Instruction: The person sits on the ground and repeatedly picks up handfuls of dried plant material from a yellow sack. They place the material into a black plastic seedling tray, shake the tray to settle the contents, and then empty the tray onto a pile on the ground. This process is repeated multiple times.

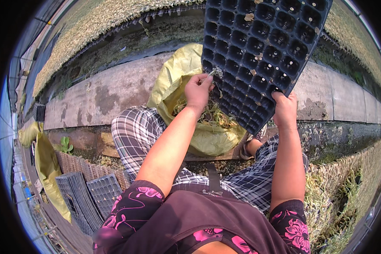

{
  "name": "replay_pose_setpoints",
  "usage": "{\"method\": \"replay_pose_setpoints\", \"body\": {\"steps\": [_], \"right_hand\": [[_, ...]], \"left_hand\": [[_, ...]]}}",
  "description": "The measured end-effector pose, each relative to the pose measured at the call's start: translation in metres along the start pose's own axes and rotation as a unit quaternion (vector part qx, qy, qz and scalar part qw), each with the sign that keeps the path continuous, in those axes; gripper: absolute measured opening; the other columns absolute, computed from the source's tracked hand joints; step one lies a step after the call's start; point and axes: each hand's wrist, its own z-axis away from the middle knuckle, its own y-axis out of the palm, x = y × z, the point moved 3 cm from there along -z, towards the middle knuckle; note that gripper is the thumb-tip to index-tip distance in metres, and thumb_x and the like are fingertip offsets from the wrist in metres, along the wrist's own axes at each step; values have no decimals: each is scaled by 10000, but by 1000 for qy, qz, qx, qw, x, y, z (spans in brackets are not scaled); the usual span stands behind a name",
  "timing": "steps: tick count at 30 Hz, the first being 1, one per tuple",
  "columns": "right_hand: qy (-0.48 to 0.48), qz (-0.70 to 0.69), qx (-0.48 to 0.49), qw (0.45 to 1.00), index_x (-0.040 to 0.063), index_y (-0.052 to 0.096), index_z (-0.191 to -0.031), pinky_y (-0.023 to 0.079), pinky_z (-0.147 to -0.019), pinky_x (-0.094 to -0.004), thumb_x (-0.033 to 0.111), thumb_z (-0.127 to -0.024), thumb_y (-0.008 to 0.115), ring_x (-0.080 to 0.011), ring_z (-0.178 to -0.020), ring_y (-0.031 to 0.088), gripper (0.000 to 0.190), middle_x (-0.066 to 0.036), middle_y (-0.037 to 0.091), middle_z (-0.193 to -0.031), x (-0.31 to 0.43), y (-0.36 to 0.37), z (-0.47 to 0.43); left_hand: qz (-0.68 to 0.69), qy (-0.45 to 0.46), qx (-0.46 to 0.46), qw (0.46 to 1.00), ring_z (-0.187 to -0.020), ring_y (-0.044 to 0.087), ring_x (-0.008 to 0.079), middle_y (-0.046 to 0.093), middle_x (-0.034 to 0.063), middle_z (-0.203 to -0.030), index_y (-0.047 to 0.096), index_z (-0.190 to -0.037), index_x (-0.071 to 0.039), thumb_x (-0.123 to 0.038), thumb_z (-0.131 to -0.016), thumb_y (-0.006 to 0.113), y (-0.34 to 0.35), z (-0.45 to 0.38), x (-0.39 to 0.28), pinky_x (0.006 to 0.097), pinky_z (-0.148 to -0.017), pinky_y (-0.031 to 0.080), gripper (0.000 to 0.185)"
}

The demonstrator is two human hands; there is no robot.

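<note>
My right hand (284, 106) grips the lower right edge of a black plastic seedling tray (257, 60), its thumb on the front. The tray is tilted, and most of its cells look bare, with small pale bits stuck between them. Between the thumb and fingers of my left hand (199, 89) is a small dried seedling (215, 74) with a clump at its end, beside the tray's left edge. Under both hands, a yellow woven sack (174, 79) stands with its mouth wide, holding withered plants (214, 116). The tray hides part of the sack.
A concrete walkway (114, 92) crosses in front of me. Beds of dried seedlings (92, 35) lie beyond it, with more withered seedlings (324, 197) at my right. Stacked seedling trays (79, 200) and another yellow sack (49, 171) are at my left.
</note>
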Motion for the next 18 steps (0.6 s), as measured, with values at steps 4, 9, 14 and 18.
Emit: {"method": "replay_pose_setpoints", "body": {"steps": [4, 9, 14, 18], "right_hand": [[3, -11, -59, 998, -7, 617, -1049, 533, -793, -332, -71, -725, 459, -209, -875, 654, 366, -89, 666, -989, 11, -2, 2], [-28, -63, -116, 991, -41, 597, -1038, 534, -791, -348, -75, -734, 452, -237, -874, 651, 339, -117, 652, -1004, 26, -15, 1], [-28, -63, -106, 992, -44, 584, -1071, 528, -824, -369, -80, -737, 458, -256, -907, 646, 359, -122, 645, -1032, 28, -12, 4], [-10, -102, -64, 993, -37, 589, -1073, 520, -846, -372, -81, -735, 464, -259, -930, 641, 363, -124, 644, -1042, 24, -6, 4]], "left_hand": [[234, -179, 62, 954, -776, 591, 144, 602, 62, -917, 562, -994, -28, -58, -913, 601, -19, 5, 19, 265, -680, 542, 95], [-195, -191, 47, 961, -873, 641, 235, 640, 125, -963, 596, -1028, -4, 14, -865, 580, -85, 2, 66, 320, -746, 550, 164], [-517, 141, 31, 844, -1019, 620, 297, 645, 202, -1085, 574, -1193, 9, -57, -753, 693, -63, 20, 38, 344, -954, 454, 461], [-404, 211, -13, 890, -995, 632, 284, 659, 203, -1021, 563, -1196, 22, -141, -778, 725, -27, 12, 11, 362, -914, 467, 477]]}}
